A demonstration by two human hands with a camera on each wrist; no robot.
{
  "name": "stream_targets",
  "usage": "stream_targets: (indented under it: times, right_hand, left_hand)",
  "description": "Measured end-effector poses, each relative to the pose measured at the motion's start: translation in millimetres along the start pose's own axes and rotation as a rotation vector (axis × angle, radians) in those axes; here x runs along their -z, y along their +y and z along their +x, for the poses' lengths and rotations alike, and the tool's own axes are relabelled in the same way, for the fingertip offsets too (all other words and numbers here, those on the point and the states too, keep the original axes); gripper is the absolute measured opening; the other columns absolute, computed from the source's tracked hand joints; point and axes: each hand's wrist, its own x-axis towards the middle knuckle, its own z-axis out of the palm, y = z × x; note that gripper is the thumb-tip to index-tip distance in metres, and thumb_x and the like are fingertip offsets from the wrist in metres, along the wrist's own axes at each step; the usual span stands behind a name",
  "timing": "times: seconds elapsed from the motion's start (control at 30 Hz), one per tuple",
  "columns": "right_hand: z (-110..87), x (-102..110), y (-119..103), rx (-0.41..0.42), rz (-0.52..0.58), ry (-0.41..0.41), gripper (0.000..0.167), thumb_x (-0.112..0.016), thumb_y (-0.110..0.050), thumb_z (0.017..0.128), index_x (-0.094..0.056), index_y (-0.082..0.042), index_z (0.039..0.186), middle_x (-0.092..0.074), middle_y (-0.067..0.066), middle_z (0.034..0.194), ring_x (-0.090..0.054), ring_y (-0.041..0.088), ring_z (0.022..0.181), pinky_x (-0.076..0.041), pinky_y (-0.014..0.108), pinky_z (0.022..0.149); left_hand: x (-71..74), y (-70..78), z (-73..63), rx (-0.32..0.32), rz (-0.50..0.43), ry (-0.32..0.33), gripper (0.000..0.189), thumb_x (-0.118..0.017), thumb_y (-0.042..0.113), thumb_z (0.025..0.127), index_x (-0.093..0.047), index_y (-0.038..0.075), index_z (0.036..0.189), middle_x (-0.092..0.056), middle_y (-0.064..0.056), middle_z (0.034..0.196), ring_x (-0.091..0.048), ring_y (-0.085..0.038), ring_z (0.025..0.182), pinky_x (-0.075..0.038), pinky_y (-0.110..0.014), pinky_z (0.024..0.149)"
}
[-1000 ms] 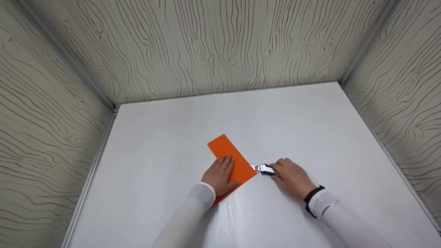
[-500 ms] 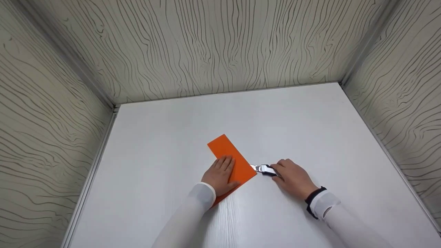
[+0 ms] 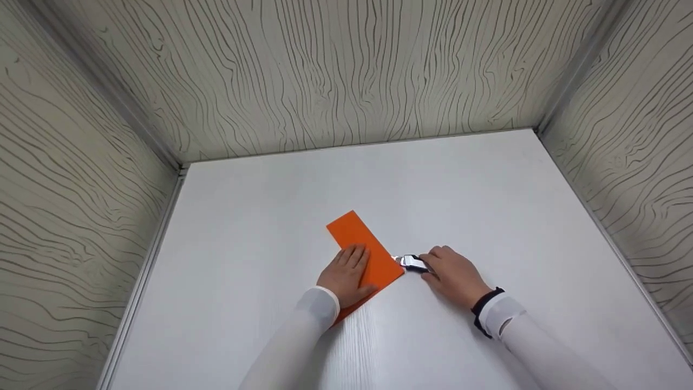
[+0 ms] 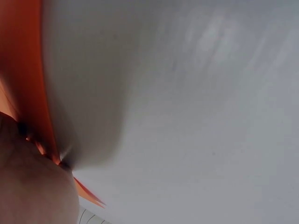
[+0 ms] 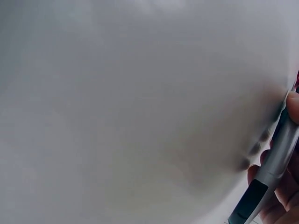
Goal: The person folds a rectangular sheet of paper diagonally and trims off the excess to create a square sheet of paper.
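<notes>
A sheet of orange paper [image 3: 379,262] lies slantwise on the white table. Its near edge shows separate layers in the left wrist view, as if folded. My left hand [image 3: 345,275] rests flat on the paper, fingers extended over it and thumb near the lower edge. In my right hand [image 3: 456,277] I grip a utility knife [image 3: 415,263] with a silver and dark handle. The knife's front end meets the paper's right edge near the lower corner; its blade tip is hidden there. The right wrist view shows the handle [image 5: 279,151] between thumb and curled fingers.
The white tabletop [image 3: 260,216] spreads around the paper on all sides. Wood-grain panels [image 3: 325,70] stand at the back, left and right. Grey metal strips [image 3: 149,244] run along the table's side edges.
My right hand and the utility knife have shifted a little left and away from me, and less metal shows between handle and paper. The left hand and the paper stay put.
</notes>
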Motion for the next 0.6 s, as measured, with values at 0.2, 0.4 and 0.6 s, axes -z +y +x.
stream_targets:
  times: [0.2,0.4,0.6]
  right_hand:
    - [1.0,0.1,0.8,-0.012,0.006,-0.004,0.036,-0.083,-0.021,0.088,-0.072,-0.007,0.118,-0.063,-0.001,0.098,-0.052,0.015,0.085,-0.052,0.031,0.074]
    - [0.3,-2.2,3.7,-0.014,0.007,0.017,0.032,-0.083,-0.019,0.087,-0.073,-0.008,0.116,-0.062,-0.003,0.096,-0.051,0.014,0.084,-0.051,0.030,0.072]
    - [0.2,-2.5,4.6,-0.028,0.022,0.022,0.032,-0.084,-0.019,0.087,-0.073,-0.008,0.115,-0.062,-0.003,0.095,-0.051,0.014,0.083,-0.050,0.030,0.071]
  left_hand:
    - [-2.4,-0.8,1.2,-0.006,-0.014,0.011,0.087,-0.041,0.069,0.100,-0.019,0.015,0.165,-0.017,-0.002,0.171,-0.017,-0.023,0.156,-0.015,-0.037,0.124]
    - [-4.9,-3.0,1.6,-0.022,-0.006,0.009,0.087,-0.036,0.070,0.101,-0.016,0.014,0.165,-0.014,-0.003,0.171,-0.013,-0.023,0.156,-0.013,-0.038,0.125]
    - [-5.3,-3.4,1.6,-0.022,-0.014,0.005,0.088,-0.035,0.070,0.101,-0.016,0.015,0.165,-0.014,-0.003,0.171,-0.012,-0.023,0.157,-0.013,-0.038,0.125]
